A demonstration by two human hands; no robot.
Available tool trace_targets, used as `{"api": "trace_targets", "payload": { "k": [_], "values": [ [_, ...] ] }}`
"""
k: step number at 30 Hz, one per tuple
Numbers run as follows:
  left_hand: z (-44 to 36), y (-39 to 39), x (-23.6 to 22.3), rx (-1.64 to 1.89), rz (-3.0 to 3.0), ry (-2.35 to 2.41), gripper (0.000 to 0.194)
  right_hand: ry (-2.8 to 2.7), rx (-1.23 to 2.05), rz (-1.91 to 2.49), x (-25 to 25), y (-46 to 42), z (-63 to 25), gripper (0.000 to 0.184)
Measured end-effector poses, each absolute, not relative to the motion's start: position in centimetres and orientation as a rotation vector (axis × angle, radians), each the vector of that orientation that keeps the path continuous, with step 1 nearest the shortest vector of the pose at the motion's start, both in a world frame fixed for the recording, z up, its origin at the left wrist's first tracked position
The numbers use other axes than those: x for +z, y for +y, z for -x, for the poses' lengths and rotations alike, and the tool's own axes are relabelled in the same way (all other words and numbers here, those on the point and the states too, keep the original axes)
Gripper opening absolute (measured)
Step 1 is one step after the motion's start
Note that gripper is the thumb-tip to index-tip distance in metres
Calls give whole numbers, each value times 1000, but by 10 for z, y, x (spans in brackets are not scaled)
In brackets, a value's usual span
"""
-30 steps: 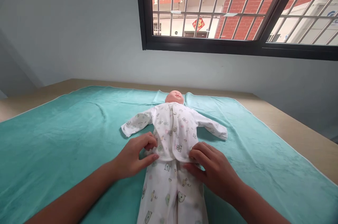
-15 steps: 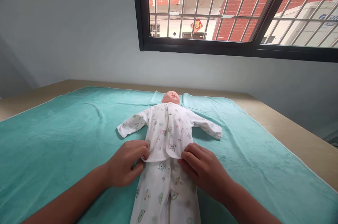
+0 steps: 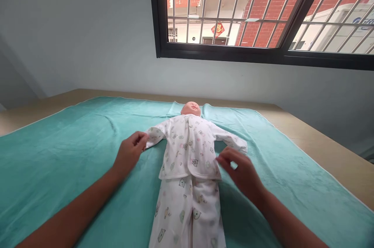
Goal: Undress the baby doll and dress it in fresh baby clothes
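A baby doll [image 3: 191, 108] lies face up on a teal blanket [image 3: 58, 154], dressed in a white printed top [image 3: 189, 146] and matching trousers [image 3: 187, 213]. My left hand [image 3: 128, 153] has its fingers pinched on the cuff of the doll's left-side sleeve [image 3: 154, 136]. My right hand [image 3: 241, 172] hovers with loosely curled fingers just below the other sleeve [image 3: 233, 143], near the hem of the top; nothing shows in it.
The blanket covers a beige bed surface [image 3: 330, 146] set against a grey wall. A barred window [image 3: 257, 10] is above the doll's head. Bare blanket stretches wide on both sides of the doll.
Both hands have left the hem of the top at the doll's waist and moved outward and up. The left hand now pinches the sleeve cuff; the right nears the other sleeve.
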State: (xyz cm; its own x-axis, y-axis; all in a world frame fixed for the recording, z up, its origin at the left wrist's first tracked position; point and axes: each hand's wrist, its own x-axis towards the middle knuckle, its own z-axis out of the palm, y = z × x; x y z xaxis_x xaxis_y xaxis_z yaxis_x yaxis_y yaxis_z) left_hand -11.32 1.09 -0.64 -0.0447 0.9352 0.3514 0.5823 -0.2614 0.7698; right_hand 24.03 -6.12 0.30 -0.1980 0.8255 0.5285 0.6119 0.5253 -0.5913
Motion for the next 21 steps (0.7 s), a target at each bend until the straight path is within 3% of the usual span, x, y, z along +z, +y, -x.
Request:
{"api": "trace_targets", "payload": {
  "k": [2,8,16,21],
  "values": [
    [134,35,-14,1242,-1789,1836,32,-1657,273,1485,-4,-44,-272,29],
    [175,72,-35,811,-1698,2128,48,-1360,207,2117,-28,-15,-348,43],
    [170,82,-41,1012,-1578,1970,47,-1435,349,2268,-33,11,-363,53],
    [172,83,-38,1027,-1505,1867,39,-1481,383,2201,-33,33,-376,45]
  ]
}}
